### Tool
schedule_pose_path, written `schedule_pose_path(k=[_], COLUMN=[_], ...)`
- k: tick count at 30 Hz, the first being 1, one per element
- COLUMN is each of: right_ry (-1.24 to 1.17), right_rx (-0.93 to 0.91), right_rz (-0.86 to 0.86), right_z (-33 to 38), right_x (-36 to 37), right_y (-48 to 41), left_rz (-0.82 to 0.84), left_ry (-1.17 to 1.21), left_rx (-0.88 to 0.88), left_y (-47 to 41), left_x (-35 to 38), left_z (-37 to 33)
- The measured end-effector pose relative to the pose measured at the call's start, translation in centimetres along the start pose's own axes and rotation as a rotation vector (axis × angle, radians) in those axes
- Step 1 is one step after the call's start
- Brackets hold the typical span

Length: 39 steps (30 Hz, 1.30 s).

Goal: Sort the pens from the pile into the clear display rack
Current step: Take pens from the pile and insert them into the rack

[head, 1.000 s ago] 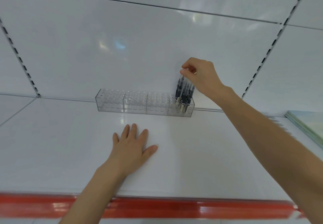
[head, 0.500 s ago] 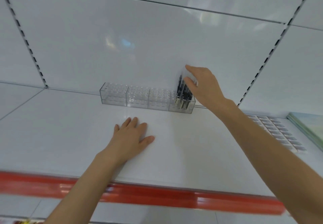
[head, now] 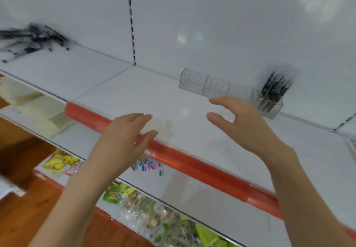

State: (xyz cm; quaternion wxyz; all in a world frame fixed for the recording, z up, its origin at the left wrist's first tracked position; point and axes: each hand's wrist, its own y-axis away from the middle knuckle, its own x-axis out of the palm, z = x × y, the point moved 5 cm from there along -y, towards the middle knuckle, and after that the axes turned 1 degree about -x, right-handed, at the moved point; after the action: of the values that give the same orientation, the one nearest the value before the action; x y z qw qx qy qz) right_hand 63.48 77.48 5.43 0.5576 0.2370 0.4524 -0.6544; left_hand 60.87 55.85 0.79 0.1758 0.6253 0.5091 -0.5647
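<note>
A clear display rack (head: 210,84) stands at the back of the white shelf (head: 134,96). Several black pens (head: 274,88) stand upright in its rightmost section. A blurred pile of black pens (head: 32,38) lies far left on the neighbouring shelf. My left hand (head: 125,136) hovers over the shelf's red front edge with fingers relaxed and holds nothing. My right hand (head: 240,121) is in the air in front of the rack, fingers spread and loosely bent, holding nothing.
A red price strip (head: 192,162) runs along the shelf front. Lower shelves carry snack packets (head: 154,219), yellow packets (head: 57,162) and small coloured items (head: 148,166). A slotted upright (head: 132,21) divides the back panel. Wooden floor shows at lower left.
My right hand let go of the pens in the rack and drew back toward me. My left hand lifted off the shelf. The view swung left and down, bringing the pen pile into sight.
</note>
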Motion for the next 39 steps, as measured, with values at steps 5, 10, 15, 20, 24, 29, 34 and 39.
schedule_pose_path(k=[5,10,15,20,24,29,34,39], right_ry=[-0.166,-0.272,-0.313,-0.286,-0.345,-0.307,-0.284,-0.294], right_rx=[-0.144,-0.209,-0.203,-0.121,-0.060,-0.032,-0.014,0.007], right_rz=[0.073,0.241,0.386,0.460,0.522,0.567,0.559,0.506], right_z=[8.0,17.5,25.7,30.0,32.5,35.3,38.0,40.6], right_x=[7.8,17.4,26.3,32.6,36.4,42.2,47.9,51.7], right_y=[0.0,0.2,2.3,3.6,2.8,-0.4,-5.9,-12.3], left_rz=[-0.010,-0.036,0.039,0.079,0.065,0.079,0.104,0.087], left_ry=[-0.036,-0.059,-0.114,-0.089,-0.062,-0.051,-0.043,-0.015], left_rx=[-0.303,-0.598,-0.821,-0.987,-1.051,-1.114,-1.174,-1.154], left_y=[8.8,19.0,28.7,35.3,37.8,38.5,36.7,33.2], left_x=[-2.7,-7.5,-11.7,-14.0,-14.9,-15.3,-15.8,-16.8], left_z=[8.7,17.8,25.2,30.8,34.5,40.1,48.2,55.8])
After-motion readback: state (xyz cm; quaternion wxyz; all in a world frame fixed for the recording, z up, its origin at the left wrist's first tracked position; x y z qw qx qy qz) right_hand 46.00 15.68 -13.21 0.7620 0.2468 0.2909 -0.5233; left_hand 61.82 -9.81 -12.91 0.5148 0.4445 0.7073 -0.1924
